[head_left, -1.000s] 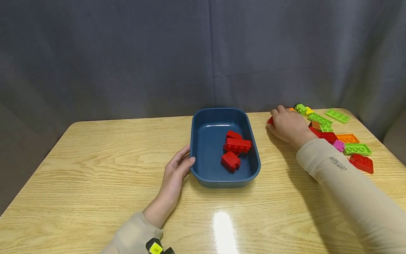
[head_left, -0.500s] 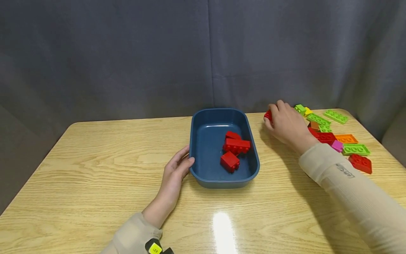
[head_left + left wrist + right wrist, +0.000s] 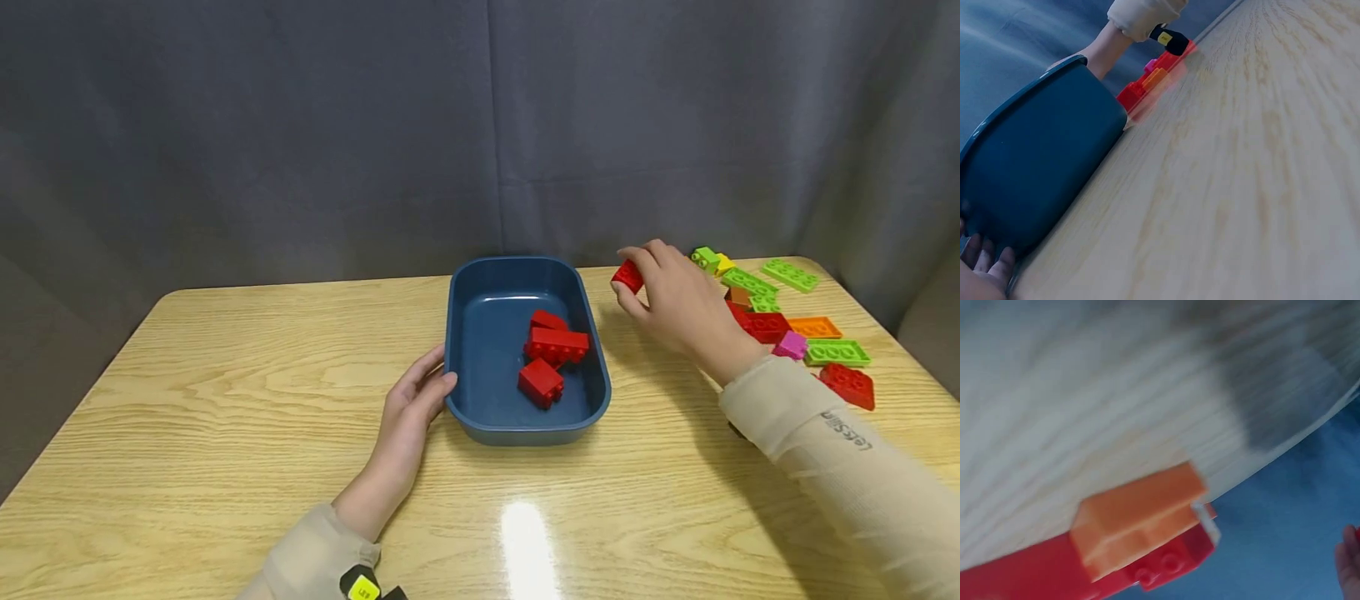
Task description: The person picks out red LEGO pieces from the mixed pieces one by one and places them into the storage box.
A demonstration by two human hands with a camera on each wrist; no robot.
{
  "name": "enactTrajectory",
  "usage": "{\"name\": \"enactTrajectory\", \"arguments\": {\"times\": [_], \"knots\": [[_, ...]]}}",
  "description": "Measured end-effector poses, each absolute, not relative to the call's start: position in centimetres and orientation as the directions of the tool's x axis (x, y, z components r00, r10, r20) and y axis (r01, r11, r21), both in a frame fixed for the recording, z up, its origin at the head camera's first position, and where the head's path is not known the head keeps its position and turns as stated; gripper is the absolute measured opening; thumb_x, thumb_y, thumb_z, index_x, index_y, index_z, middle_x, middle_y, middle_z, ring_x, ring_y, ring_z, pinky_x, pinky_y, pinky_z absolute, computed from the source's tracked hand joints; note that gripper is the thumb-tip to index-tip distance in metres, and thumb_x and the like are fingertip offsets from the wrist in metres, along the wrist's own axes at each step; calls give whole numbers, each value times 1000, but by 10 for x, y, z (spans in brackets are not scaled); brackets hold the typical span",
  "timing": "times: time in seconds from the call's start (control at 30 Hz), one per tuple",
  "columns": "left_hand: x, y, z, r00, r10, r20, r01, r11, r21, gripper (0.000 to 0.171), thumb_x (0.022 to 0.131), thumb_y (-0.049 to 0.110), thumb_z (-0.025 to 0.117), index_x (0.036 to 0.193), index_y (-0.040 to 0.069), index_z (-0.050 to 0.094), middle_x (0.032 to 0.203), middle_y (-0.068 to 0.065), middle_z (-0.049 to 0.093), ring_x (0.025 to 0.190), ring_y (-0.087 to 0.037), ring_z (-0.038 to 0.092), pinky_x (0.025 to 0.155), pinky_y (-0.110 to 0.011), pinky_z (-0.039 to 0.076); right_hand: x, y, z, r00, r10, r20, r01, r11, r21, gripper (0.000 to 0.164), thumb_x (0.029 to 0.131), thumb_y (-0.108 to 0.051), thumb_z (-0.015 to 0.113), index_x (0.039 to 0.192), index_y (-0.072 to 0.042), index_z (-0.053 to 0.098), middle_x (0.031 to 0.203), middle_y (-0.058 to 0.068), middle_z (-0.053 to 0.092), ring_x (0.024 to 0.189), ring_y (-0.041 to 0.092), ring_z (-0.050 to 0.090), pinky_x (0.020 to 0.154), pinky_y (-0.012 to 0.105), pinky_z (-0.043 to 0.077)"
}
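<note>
Your right hand (image 3: 686,304) pinches a red block (image 3: 627,277) between thumb and fingers, over the far right part of the tabletop (image 3: 262,417), near the far right corner of the blue tub (image 3: 517,437). Your left hand (image 3: 408,404) holds the tub at its left side, thumb at the rim and fingers along the outer wall. Three red blocks (image 3: 557,344) lie in the tub's right half, and its raised right wall stands between them and your right hand.

At the right you have a loose spread: a yellow block (image 3: 723,264) and a green block (image 3: 705,260) at the far edge, then green plates (image 3: 837,352), a brown block (image 3: 738,298), an orange plate (image 3: 816,327), a pink block (image 3: 791,344) and more red pieces (image 3: 847,385). Your right sleeve (image 3: 840,450) covers part of the tabletop on the near side of them. A dark curtain (image 3: 337,150) hangs behind.

Only the head view shows you inside the tub. The left wrist view gives its outer wall from low down, your fingertips against it, and a dark strap (image 3: 1169,40) at your right wrist. The right wrist view, blurred, shows an orange block (image 3: 1141,506) against red ones.
</note>
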State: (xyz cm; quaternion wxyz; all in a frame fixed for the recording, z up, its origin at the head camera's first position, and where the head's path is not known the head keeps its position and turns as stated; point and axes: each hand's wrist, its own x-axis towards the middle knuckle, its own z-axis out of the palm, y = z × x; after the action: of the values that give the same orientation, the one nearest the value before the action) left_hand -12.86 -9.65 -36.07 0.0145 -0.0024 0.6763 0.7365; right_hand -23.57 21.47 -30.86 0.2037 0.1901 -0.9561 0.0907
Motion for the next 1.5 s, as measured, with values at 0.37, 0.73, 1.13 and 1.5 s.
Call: {"name": "enactTrajectory", "arguments": {"times": [0.37, 0.73, 1.13, 1.5], "knots": [[-129, -97, -362, -1000, 18, -24, -25, -83, 996, 47, 92, 20, 53, 138, 13, 46, 140, -12, 52, 124, -18, 50, 94, -22, 44, -215, 196, -306, -788, -323, 524, -456, 878, -144, 47, 86, -30, 62, 125, -6, 52, 112, 16, 62, 93, 30, 55, 78, 50, 53], [-128, -97, -362, -1000, 23, -13, -15, -87, 996, 47, 93, 20, 53, 138, 14, 45, 141, -12, 51, 125, -18, 49, 107, -41, 38, -192, 173, -292, -796, -362, 486, -474, 872, -126, 47, 80, -33, 69, 120, -11, 59, 117, 11, 65, 98, 28, 58, 80, 49, 52], [-128, -96, -362, -1000, 21, -8, -10, -88, 996, 47, 92, 20, 53, 138, 13, 46, 141, -13, 51, 125, -19, 49, 105, -39, 40, -163, 160, -282, -851, -401, 340, -463, 877, -124, 44, 77, -32, 73, 115, -10, 64, 110, 12, 70, 91, 27, 63, 78, 46, 55], [-128, -97, -362, -1000, 23, -1, -3, -90, 996, 47, 93, 19, 52, 138, 12, 46, 141, -13, 50, 126, -20, 48, 107, -43, 39, -150, 148, -290, -792, -519, 320, -567, 821, -70, 44, 72, -24, 78, 112, -9, 65, 105, 12, 70, 91, 27, 61, 82, 46, 54]]}}
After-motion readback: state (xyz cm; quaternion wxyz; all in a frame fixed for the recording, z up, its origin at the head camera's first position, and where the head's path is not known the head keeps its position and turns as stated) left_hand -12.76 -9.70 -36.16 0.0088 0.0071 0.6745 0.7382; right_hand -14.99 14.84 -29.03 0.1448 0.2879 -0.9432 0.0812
